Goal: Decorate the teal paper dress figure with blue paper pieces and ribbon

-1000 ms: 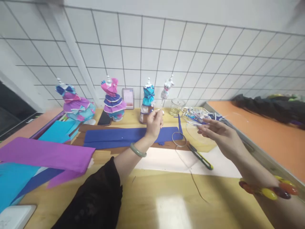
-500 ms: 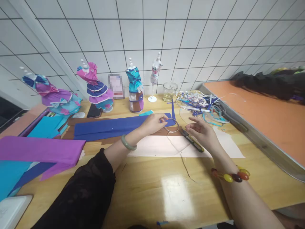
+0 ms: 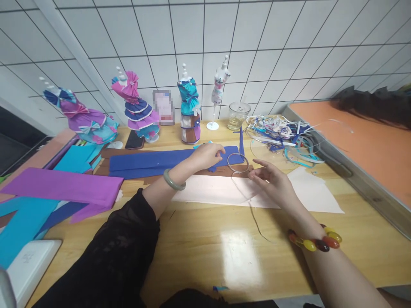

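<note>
A thin pale cord loop (image 3: 228, 166) stands between my hands, over the blue folded strip (image 3: 144, 161) and the brown one. At its right edge, my right hand (image 3: 270, 179) pinches it between thumb and a bent finger, the index finger stretched out above. A loose tail of cord (image 3: 257, 222) trails down past the pale pink sheet (image 3: 208, 189) onto the table. My left hand (image 3: 207, 156) hovers above the blue strip, its fingers bent but apart from the loop, holding nothing that I can see. A green bangle (image 3: 173, 180) circles the left wrist.
Three small dress forms in layered outfits (image 3: 90, 122) and a less covered form (image 3: 221, 83) stand along the tiled wall, beside a glass (image 3: 238, 116). Tangled strips (image 3: 276, 130) lie at the back right. Purple folded material (image 3: 64, 184) and a white device (image 3: 35, 265) are at left.
My left fingers have come off the loop, which is now at my right fingertips. The utility knife seen near my right hand is no longer visible. The camera view has shifted slightly.
</note>
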Tool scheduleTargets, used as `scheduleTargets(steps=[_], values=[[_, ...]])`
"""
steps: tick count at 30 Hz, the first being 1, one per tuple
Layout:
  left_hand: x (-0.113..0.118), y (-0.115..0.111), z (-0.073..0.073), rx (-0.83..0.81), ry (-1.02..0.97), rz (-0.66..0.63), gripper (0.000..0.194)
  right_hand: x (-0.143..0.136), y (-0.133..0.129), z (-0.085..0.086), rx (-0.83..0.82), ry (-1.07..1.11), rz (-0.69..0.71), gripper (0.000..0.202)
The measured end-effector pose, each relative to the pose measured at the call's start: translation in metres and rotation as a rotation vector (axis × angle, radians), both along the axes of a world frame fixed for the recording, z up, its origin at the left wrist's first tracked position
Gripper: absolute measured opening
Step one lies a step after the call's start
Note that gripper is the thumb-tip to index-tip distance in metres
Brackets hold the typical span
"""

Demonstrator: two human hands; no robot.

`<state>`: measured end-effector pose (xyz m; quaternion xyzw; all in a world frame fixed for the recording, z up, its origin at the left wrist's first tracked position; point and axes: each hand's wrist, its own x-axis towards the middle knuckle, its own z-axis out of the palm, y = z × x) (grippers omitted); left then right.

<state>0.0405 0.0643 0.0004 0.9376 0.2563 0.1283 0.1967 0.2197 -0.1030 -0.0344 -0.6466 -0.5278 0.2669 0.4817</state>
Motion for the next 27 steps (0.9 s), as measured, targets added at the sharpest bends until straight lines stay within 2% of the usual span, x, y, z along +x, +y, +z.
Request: scheduleTargets(steps=[5,9,13,21,27], values=[[-0.009,0.007,0.005,0.038,0.175,0.040,0.021,-0.001,0.001,-0.005,-0.008,-0.028,0.038,0.054],[-0.015,0.009,0.010,0.039,0.258,-0.021,0.017,0.000,0.001,-0.009,-0.020,-0.036,0.047,0.052],[-0.018,0.006,0.015,-0.026,0.310,-0.101,0.018,-0.001,0.001,-0.009,-0.028,-0.085,0.022,0.050],[-0.018,-0.004,0.015,-0.065,0.281,-0.188,0.021,-0.004,0.003,-0.012,-0.049,-0.098,0.044,0.050],[-0.017,0.000,0.008,-0.060,0.276,-0.212,0.021,-0.004,0.003,-0.014,-0.045,-0.078,0.041,0.052]])
